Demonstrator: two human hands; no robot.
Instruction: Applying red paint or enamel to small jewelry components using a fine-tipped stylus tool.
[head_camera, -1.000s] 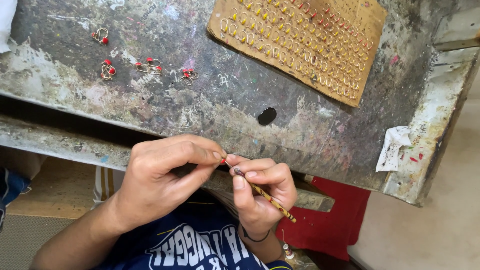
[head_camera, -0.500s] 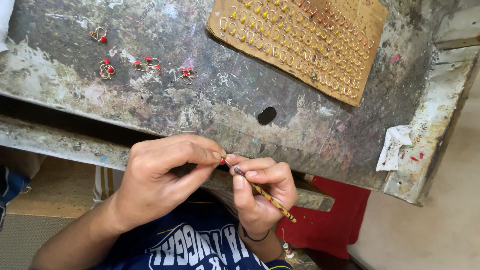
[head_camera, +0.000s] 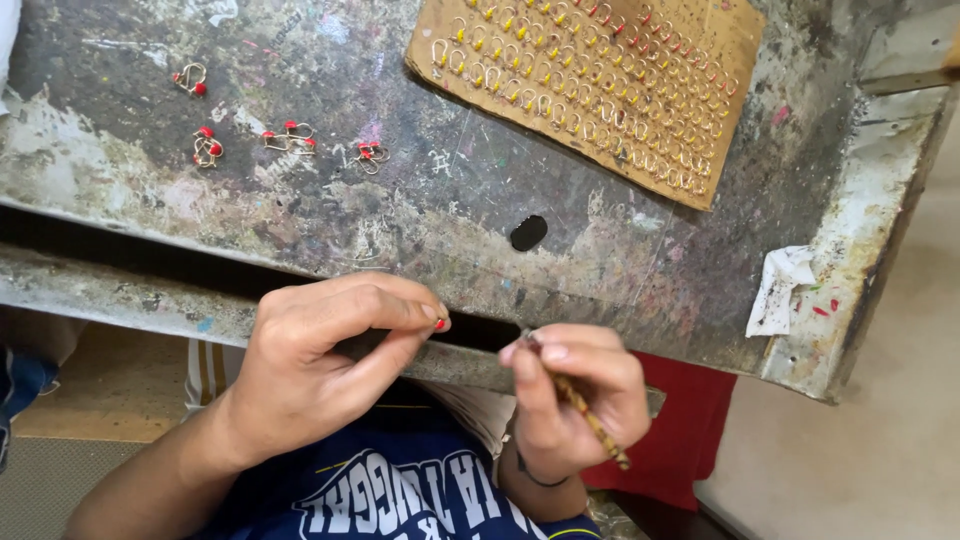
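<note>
Below the tabletop's (head_camera: 420, 230) near edge, the left hand (head_camera: 320, 365) pinches a tiny red-tipped hook (head_camera: 441, 322) between thumb and forefinger. The right hand (head_camera: 575, 405), pressed around a thin brush (head_camera: 590, 420), has drawn apart from it since half a second ago, opening a gap. Painted hooks (head_camera: 290, 138) lie far-left.

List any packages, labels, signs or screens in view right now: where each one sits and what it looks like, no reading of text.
No packages, labels, signs or screens show.
Cardboard sheet: top centre of the worn workbench, brown, roughly rectangular, rows of small gold hooks with yellow and red tips pinned in it.
Crumpled paper scrap: right end of the bench, white with red flecks.
Shirt print: bottom centre, white lettering on dark blue.
</note>
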